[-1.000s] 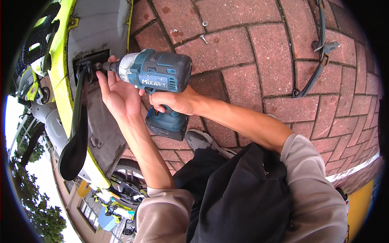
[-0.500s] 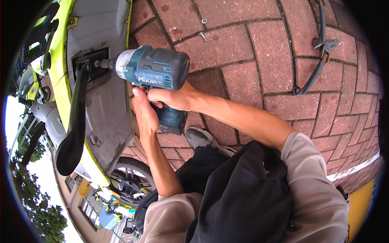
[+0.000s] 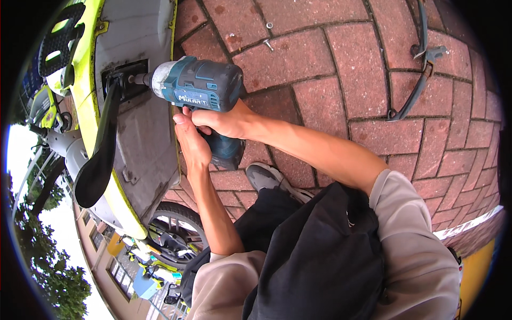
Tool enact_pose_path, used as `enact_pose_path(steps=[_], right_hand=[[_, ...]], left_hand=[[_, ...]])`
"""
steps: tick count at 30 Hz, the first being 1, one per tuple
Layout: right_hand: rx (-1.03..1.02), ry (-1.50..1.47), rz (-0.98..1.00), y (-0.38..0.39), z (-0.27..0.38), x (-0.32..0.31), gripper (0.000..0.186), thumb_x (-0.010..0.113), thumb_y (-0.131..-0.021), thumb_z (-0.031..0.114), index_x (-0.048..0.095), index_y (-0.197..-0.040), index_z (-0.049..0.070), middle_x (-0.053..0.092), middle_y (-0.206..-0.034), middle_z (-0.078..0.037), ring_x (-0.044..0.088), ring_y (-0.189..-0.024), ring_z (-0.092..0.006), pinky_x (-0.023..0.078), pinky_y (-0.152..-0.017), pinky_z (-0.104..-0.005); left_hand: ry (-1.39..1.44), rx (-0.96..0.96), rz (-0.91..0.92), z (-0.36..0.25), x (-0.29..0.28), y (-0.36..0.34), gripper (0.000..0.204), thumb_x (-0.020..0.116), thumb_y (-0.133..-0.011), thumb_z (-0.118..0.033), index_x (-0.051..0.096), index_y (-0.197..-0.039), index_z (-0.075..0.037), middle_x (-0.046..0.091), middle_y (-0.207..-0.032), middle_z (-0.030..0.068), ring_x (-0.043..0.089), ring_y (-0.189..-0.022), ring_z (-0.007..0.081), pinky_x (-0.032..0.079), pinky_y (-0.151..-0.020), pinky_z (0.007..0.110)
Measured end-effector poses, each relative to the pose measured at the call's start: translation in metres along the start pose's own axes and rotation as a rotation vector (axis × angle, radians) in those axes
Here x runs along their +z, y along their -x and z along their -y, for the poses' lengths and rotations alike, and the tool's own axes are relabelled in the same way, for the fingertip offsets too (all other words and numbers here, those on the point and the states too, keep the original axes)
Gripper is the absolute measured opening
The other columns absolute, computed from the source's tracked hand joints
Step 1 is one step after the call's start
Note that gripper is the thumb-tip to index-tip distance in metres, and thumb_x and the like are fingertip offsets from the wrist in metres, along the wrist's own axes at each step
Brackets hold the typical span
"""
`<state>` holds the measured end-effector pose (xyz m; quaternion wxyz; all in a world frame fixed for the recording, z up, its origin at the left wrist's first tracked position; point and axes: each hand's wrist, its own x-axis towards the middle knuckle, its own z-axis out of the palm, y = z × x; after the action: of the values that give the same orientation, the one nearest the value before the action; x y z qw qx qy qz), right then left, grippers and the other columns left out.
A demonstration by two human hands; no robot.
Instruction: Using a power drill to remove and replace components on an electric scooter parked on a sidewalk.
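Observation:
A teal and black cordless impact wrench (image 3: 200, 85) lies level, its socket (image 3: 140, 79) pointing left at the base of a black kickstand (image 3: 106, 144). My right hand (image 3: 226, 121) is wrapped round the wrench's grip, just under the motor housing. Close against it, my left hand (image 3: 193, 143) presses on the same grip with the thumb up; its other fingers are mostly hidden. The kickstand's base sits in a dark recess of the grey underside (image 3: 141, 141) of a yellow-edged scooter. Whether the socket is seated on a bolt head cannot be made out.
On the red brick paving (image 3: 368, 96) lie a bolt (image 3: 268, 45) and a small nut (image 3: 269, 25). A dark, bent metal part (image 3: 413, 98) rests farther right. My shoe (image 3: 266, 176) stands below the wrench, near a black wheel (image 3: 176, 229). More yellow scooters are behind.
The whole view has shifted slightly. The wrench and both hands keep their hold, and the socket stays at the kickstand's base.

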<state>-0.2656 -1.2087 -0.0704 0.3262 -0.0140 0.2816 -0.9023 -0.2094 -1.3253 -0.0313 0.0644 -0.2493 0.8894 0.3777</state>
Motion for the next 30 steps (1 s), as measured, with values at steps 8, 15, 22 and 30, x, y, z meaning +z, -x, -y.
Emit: enact_pose_path(steps=[8, 15, 22, 30], right_hand=[[-0.055, 0.317, 0.044, 0.021, 0.013, -0.014, 0.018, 0.059, -0.081, 0.005, 0.062, -0.098, -0.001, 0.056, -0.062, -0.002, 0.051, -0.053, -0.0097, 0.041, -0.051, -0.0277], [0.152, 0.224, -0.11, 0.141, 0.117, -0.071, 0.035, 0.057, -0.086, 0.008, 0.051, -0.119, -0.001, 0.051, -0.071, -0.003, 0.049, -0.063, -0.0113, 0.042, -0.065, -0.0288], [-0.269, 0.3, -0.553, 0.272, 0.235, -0.093, 0.039, 0.057, -0.084, 0.015, 0.046, -0.12, 0.004, 0.04, -0.071, -0.001, 0.044, -0.063, -0.0142, 0.038, -0.067, -0.0325], [-0.662, 0.625, -0.938, 0.356, 0.282, -0.155, 0.035, 0.055, -0.086, 0.006, 0.046, -0.12, 0.003, 0.047, -0.078, -0.004, 0.048, -0.074, -0.0171, 0.042, -0.079, -0.0337]], left_hand=[[0.431, 0.016, 0.071, -0.008, -0.002, 0.005, 0.076, 0.02, -0.103, -0.062, 0.057, -0.124, 0.001, 0.063, -0.116, 0.0101, 0.059, -0.104, 0.0197, 0.043, -0.092, 0.034], [0.111, 0.116, -0.029, -0.014, 0.085, -0.055, 0.026, 0.061, -0.093, -0.014, 0.067, -0.113, 0.002, 0.072, -0.098, 0.0144, 0.068, -0.08, 0.0184, 0.054, -0.071, 0.032], [-0.264, 0.386, 0.122, -0.034, 0.145, -0.151, 0.023, 0.077, -0.08, -0.013, 0.069, -0.099, -0.002, 0.067, -0.1, 0.017, 0.065, -0.098, 0.0351, 0.051, -0.087, 0.044], [-0.357, 0.382, 0.233, -0.047, 0.155, -0.159, 0.014, 0.074, -0.081, -0.007, 0.067, -0.093, -0.001, 0.067, -0.102, 0.0192, 0.065, -0.1, 0.0375, 0.05, -0.086, 0.045]])
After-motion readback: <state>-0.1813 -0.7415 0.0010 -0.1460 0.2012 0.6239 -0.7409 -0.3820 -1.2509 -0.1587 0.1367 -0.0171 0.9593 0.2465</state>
